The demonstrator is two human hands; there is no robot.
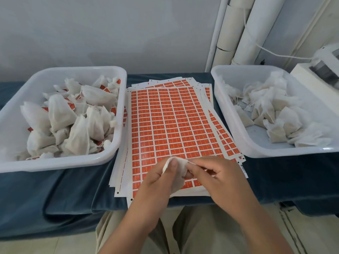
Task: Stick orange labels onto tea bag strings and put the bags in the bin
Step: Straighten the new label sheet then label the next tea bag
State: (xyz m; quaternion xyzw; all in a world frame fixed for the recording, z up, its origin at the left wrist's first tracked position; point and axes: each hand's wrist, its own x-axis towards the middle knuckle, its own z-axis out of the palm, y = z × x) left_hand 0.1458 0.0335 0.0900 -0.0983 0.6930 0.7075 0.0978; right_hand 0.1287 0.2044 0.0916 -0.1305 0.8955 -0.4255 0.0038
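Our left hand [156, 182] curls round a white tea bag [166, 167] with the thumb pressed on its top. Our right hand [222, 178] pinches the bag's upper corner just beside it, and both hands hang over the near edge of the stacked orange label sheets [174, 121]. On the blue-covered bench [55, 189], a white bin [73, 163] to the left is heaped with labelled bags [73, 125], and a second bin [275, 154] to the right holds plain bags [275, 110].
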